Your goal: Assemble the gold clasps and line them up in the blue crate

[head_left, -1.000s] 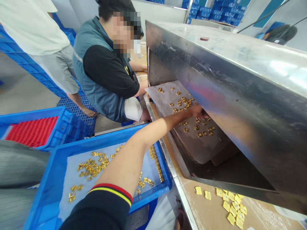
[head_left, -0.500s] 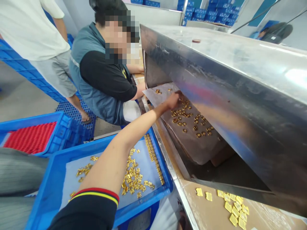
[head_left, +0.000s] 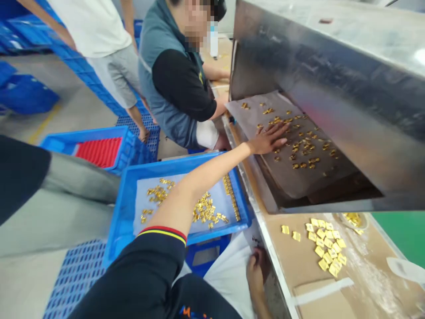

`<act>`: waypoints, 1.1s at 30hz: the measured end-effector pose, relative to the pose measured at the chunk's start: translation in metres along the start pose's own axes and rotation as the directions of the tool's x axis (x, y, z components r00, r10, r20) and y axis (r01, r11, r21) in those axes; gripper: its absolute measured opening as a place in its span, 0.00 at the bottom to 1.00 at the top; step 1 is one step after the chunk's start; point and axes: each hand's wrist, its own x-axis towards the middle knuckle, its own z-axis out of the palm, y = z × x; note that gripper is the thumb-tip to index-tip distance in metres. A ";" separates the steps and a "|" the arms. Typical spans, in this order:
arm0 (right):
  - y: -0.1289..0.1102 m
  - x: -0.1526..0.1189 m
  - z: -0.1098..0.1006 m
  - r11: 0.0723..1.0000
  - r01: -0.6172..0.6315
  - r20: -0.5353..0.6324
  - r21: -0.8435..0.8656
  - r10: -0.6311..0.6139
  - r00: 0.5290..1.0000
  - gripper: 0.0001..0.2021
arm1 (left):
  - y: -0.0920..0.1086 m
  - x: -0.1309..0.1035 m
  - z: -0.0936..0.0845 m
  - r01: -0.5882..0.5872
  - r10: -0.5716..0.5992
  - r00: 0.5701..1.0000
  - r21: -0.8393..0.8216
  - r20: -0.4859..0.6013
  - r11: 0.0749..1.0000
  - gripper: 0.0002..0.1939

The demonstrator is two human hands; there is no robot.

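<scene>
My left hand reaches under the metal hood, palm down with its fingers spread, over a pale sheet scattered with small round gold pieces. Below my left arm, a blue tray holds many small gold parts on white paper, with a neat row of them along its right side. My right hand is low beside my white-clad leg, near the table edge; its fingers are partly hidden and any contents cannot be seen.
The slanted metal hood covers the sheet. Flat yellow-gold pieces lie on the brown tabletop, near a small bowl. A seated person works beyond the blue tray. Others stand left, near a crate of red items.
My left hand has drawn back from deeper among the round pieces, and its fingers have spread. The view has shifted, bringing my right hand, my leg and the bowl into sight.
</scene>
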 end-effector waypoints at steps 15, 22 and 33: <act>-0.009 -0.028 -0.003 0.966 0.126 0.046 0.224 -0.139 0.989 0.14 | 0.026 -0.433 0.074 0.862 -0.864 0.502 -0.064 -0.034 0.503 0.18; -0.069 0.062 0.035 0.909 0.273 0.301 0.314 -0.368 0.880 0.14 | -0.013 -0.383 0.102 0.832 -0.835 0.550 -0.064 -0.025 0.550 0.15; -0.145 0.160 0.155 0.945 0.326 0.723 0.025 -0.243 0.647 0.19 | -0.074 -0.336 0.140 0.822 -0.823 0.567 -0.067 0.017 0.565 0.16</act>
